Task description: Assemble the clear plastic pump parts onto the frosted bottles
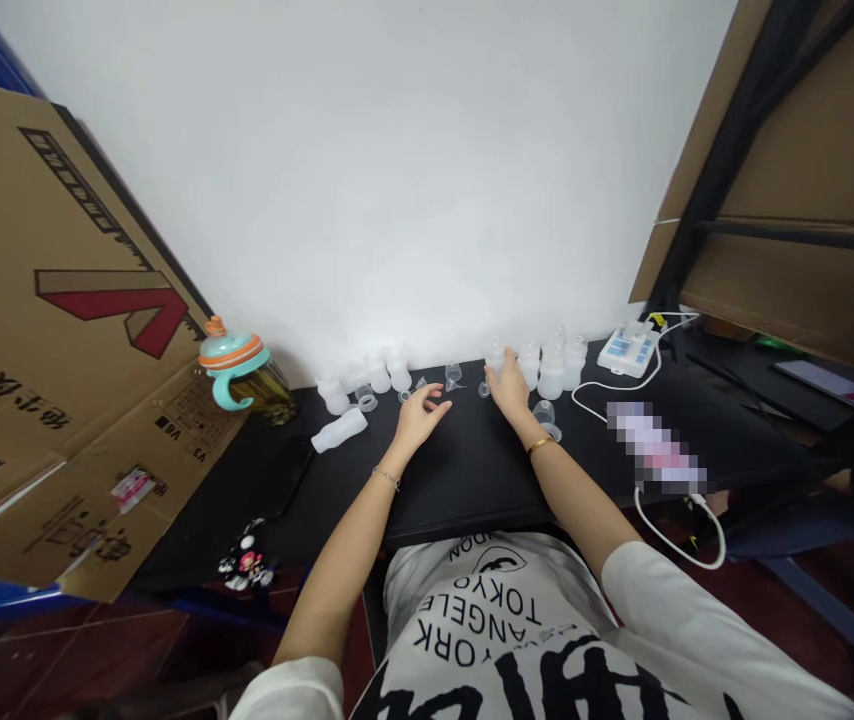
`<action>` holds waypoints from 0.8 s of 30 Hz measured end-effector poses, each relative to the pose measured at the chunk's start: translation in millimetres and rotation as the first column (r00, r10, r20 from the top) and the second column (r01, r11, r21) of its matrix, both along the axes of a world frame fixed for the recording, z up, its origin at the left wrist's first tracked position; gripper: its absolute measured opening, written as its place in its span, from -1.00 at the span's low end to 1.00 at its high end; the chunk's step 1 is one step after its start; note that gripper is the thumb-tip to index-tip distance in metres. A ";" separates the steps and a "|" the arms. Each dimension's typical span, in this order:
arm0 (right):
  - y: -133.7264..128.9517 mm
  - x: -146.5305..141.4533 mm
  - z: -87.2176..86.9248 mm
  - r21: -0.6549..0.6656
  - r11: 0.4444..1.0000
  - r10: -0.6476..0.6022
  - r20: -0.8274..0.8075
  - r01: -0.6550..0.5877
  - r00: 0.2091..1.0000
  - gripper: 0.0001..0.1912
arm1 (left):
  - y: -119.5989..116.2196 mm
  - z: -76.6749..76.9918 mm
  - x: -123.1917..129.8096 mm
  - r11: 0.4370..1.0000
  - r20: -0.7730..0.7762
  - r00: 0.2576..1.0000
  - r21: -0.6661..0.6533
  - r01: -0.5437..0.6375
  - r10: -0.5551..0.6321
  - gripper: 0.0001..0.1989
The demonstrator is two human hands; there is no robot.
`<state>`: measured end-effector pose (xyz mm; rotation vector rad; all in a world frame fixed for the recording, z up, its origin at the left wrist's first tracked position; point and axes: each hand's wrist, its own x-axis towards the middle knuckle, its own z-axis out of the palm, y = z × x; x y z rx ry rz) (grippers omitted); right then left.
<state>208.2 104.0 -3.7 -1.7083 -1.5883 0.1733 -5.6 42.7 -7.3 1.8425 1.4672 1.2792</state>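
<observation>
My right hand (511, 388) is closed around a small white plastic bottle (497, 350) with a clear top, standing near the wall; part of the bottle is hidden behind the fingers. My left hand (419, 418) hovers over the black table (464, 480), thumb and fingers apart, with nothing seen in it. Just beyond its fingertips lie small clear plastic pieces, among them a clear nipple-shaped part (454, 382). A clear ring (484, 389) is beside my right hand. Near my right wrist rests a clear cap (545, 420).
Several capped white bottles (551, 375) stand on the right, more bottles (333, 394) on the left. One white bottle (340, 430) lies on its side. A tea-filled jug (247, 375) with a turquoise lid, a dark phone (284, 475), a power strip (628, 348) and cables flank the workspace.
</observation>
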 end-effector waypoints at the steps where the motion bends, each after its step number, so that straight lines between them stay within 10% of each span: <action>1: -0.3 0.0 0.4 -0.003 1.000 -0.003 0.003 0.003 1.000 -0.36 | -0.2 0.2 0.1 1.000 -0.001 1.000 -0.002 0.002 -0.002 -0.61; 14: -15.5 -8.1 4.1 -0.066 0.998 0.012 0.015 -0.011 1.000 -0.17 | -2.4 2.1 0.9 1.000 -0.049 0.999 0.000 0.011 -0.011 -0.63; 20: -35.4 -21.1 19.0 0.213 0.977 -0.020 0.066 0.006 0.998 -0.33 | -3.2 1.1 2.1 1.000 -0.054 0.998 0.018 0.009 -0.008 -0.65; 24: -44.2 -26.2 29.3 0.181 0.963 0.177 0.131 -0.199 0.976 -0.63 | -6.6 4.5 1.8 0.997 -0.115 0.993 0.071 -0.025 0.033 -0.77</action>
